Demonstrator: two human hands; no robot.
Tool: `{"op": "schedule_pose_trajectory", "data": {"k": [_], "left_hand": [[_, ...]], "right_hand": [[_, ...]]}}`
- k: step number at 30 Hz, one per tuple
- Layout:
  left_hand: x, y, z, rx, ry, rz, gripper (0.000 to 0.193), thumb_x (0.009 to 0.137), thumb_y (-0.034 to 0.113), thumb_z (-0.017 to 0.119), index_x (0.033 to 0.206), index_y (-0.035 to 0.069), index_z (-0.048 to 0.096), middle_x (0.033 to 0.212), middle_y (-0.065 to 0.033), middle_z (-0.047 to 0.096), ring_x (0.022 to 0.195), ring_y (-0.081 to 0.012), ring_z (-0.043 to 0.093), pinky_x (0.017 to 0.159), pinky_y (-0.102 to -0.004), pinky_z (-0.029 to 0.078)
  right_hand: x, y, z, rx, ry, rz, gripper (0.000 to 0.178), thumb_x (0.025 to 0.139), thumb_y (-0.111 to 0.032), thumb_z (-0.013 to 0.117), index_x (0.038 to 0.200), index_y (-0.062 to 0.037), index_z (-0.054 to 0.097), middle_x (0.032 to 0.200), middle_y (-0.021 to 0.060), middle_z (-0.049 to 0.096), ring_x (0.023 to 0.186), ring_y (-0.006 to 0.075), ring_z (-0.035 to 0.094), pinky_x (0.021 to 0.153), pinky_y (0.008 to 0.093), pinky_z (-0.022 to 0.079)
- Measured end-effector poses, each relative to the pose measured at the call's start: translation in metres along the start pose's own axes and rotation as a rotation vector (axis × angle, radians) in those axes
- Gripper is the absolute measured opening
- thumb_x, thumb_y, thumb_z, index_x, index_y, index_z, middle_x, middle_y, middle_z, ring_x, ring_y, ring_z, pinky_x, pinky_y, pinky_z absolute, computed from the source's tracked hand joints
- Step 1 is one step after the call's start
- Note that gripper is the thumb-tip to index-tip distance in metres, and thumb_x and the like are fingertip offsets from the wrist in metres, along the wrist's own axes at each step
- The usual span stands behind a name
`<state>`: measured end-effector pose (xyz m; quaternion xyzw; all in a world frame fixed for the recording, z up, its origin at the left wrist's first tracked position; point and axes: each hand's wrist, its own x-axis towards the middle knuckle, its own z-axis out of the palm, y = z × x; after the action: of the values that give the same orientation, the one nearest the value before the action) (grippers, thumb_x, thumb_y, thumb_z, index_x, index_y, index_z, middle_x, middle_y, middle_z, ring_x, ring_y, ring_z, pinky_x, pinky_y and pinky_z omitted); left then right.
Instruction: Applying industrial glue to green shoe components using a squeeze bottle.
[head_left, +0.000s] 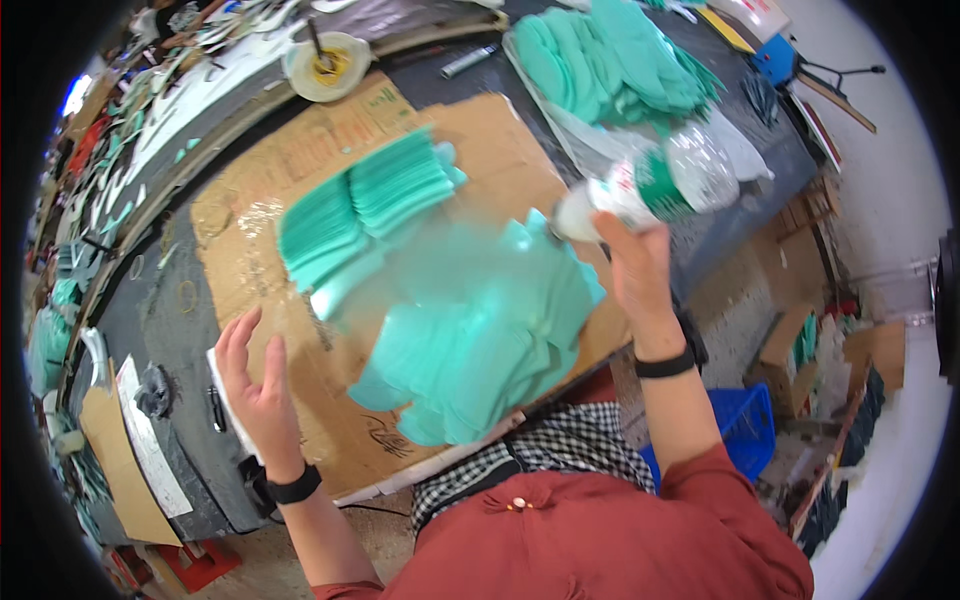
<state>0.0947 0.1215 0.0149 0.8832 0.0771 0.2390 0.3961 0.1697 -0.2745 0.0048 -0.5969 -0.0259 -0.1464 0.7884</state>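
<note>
Plastic bottle (650,185) tilted, blurred, clenched in right hand (632,265) grip, left hand (258,385) released, apparently resting on cardboard (330,140).

Workshop: cluttered bench (180,300) w/ stacked green cutouts (470,350), cardboard (300,150).

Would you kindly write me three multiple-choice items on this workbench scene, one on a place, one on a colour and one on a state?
1. Where does the loose heap of cut sheets lie?
A. on the cardboard sheet
B. on the floor
C. in the blue crate

2. What colour are those cut sheets?
A. red
B. mint green
C. black

3. How is the plastic bottle held?
A. standing upright on the bench
B. lying untouched
C. tilted on its side in the right hand

Answers: 1 A, the heap rests on the brown cardboard; 2 B, all pieces are mint green; 3 C, the right hand grips it sideways, while the left hand is spread open at the cardboard's edge.
</note>
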Motion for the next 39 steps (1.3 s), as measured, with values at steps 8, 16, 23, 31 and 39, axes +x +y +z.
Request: {"op": "schedule_pose_trajectory", "data": {"k": [8, 16, 23, 31, 39], "left_hand": [[0.062, -0.009, 0.051, 0.036, 0.043, 0.071, 0.038, 0.098, 0.016, 0.065, 0.134, 0.006, 0.064, 0.142, -0.0167, 0.056, 0.134, -0.0327, 0.050, 0.114, -0.0421, 0.036], [0.112, -0.035, 0.101, 0.303, -0.053, 0.160, 0.045, 0.103, 0.035, 0.055, 0.138, 0.008, 0.061, 0.144, -0.0177, 0.056, 0.138, -0.0360, 0.046, 0.116, -0.0490, 0.033], [0.117, -0.035, 0.103, 0.169, -0.182, 0.155, 0.040, 0.099, 0.035, 0.064, 0.120, 0.001, 0.069, 0.126, -0.0177, 0.065, 0.118, -0.0341, 0.061, 0.102, -0.0426, 0.046], [0.129, -0.039, 0.099, -0.084, -0.189, 0.035, 0.029, 0.094, 0.019, 0.072, 0.117, 0.002, 0.070, 0.107, -0.0115, 0.065, 0.106, -0.0240, 0.062, 0.093, -0.0347, 0.048], [0.104, -0.002, 0.082, -0.144, 0.088, 0.160, 0.017, 0.093, 0.010, 0.069, 0.108, 0.002, 0.073, 0.104, -0.0106, 0.064, 0.098, -0.0258, 0.062, 0.089, -0.0347, 0.049]], "right_hand": [[-0.023, 0.006, -0.028, 0.223, 0.140, 0.081, 0.067, 0.091, -0.006, 0.068, 0.152, -0.0068, 0.040, 0.147, 0.0074, 0.050, 0.139, 0.0258, 0.046, 0.121, 0.0522, 0.031], [-0.032, 0.001, -0.025, 0.010, 0.172, 0.102, 0.072, 0.088, -0.002, 0.071, 0.152, -0.0035, 0.038, 0.145, 0.0090, 0.049, 0.137, 0.0241, 0.047, 0.119, 0.0440, 0.035], [-0.044, 0.000, -0.017, -0.091, 0.202, 0.079, 0.074, 0.088, -0.002, 0.072, 0.153, -0.0040, 0.037, 0.143, 0.0098, 0.051, 0.132, 0.0233, 0.053, 0.115, 0.0410, 0.040], [-0.050, 0.004, -0.013, -0.098, 0.213, 0.061, 0.075, 0.089, -0.003, 0.072, 0.155, -0.0037, 0.035, 0.144, 0.0106, 0.050, 0.132, 0.0233, 0.052, 0.116, 0.0402, 0.040], [-0.051, 0.005, -0.017, -0.085, 0.162, -0.017, 0.074, 0.087, 0.000, 0.072, 0.153, -0.0048, 0.037, 0.144, 0.0100, 0.051, 0.134, 0.0254, 0.051, 0.117, 0.0432, 0.037]]}}
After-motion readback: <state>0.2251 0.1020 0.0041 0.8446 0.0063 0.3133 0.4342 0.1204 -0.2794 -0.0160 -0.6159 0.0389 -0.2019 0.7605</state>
